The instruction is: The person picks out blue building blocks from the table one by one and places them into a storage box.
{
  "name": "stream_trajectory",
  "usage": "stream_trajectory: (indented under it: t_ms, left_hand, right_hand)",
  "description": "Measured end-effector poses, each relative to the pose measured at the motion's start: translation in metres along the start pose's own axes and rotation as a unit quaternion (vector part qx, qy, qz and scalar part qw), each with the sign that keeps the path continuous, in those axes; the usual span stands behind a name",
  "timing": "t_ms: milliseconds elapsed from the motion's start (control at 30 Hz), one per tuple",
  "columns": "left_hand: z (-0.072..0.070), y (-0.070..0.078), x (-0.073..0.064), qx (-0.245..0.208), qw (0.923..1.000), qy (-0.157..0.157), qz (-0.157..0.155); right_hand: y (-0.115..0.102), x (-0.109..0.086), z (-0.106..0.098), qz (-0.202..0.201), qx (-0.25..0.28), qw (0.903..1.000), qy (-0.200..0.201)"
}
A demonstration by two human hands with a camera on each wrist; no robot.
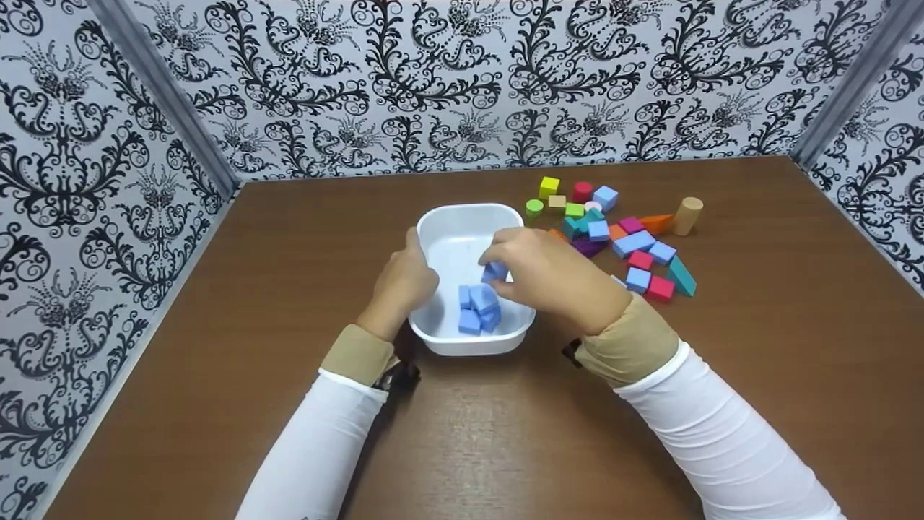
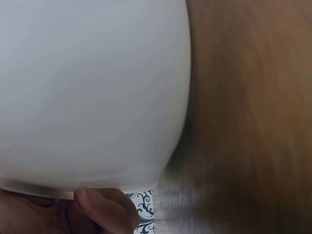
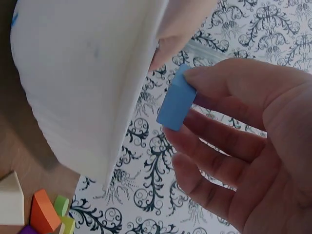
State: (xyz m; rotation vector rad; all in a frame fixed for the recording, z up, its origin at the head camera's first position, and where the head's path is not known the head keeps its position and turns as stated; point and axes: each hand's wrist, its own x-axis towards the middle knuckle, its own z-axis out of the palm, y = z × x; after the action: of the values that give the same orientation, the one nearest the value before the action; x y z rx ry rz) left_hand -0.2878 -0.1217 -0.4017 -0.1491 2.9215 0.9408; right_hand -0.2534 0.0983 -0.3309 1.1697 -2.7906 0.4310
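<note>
A white plastic tub [image 1: 469, 347] stands on the table, several blue blocks [image 1: 480, 307] lying together on its floor. My left hand [image 1: 404, 282] grips the tub's left rim, thumb on the inner side. In the left wrist view its fingers [image 2: 109, 209] show below the tub's pale wall [image 2: 92, 97]. Over the tub's right side is my right hand [image 1: 556, 274], pinching a blue block [image 3: 178, 100] between thumb and fingertips. In the right wrist view that block is raised beside the tub's rim, its lower fingers loosely curled.
To the right of the tub lies a scatter of coloured blocks, with blue blocks [image 1: 634, 244], a red block [image 1: 660, 289], a teal wedge [image 1: 681, 277] and a yellow cube [image 1: 549, 188]. A wooden cylinder [image 1: 687, 217] stands at their right. Patterned walls [image 1: 469, 87] border the brown table [image 1: 303, 245].
</note>
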Motion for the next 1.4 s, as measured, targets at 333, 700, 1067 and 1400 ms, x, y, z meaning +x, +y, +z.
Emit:
stream_trajectory:
  t_ms: [333, 700, 1067, 1400]
  left_hand:
    - [0.000, 0.001, 0.000, 0.008, 0.9999, -0.005, -0.001]
    - [-0.001, 0.001, -0.002, 0.007, 1.0000, -0.002, -0.005]
    - [0.001, 0.000, -0.001, 0.003, 1.0000, -0.001, -0.003]
    - [0.000, 0.000, -0.002, -0.001, 0.9999, -0.004, 0.009]
  right_hand:
    - [-0.018, 0.001, 0.014, -0.080, 0.010, 0.9967, -0.007]
    - [-0.024, 0.007, 0.045, -0.163, 0.026, 0.9863, -0.009]
    - [-0.014, 0.008, 0.054, -0.145, 0.039, 0.9881, -0.031]
    - [-0.010, 0.009, 0.054, -0.109, 0.023, 0.9927, -0.047]
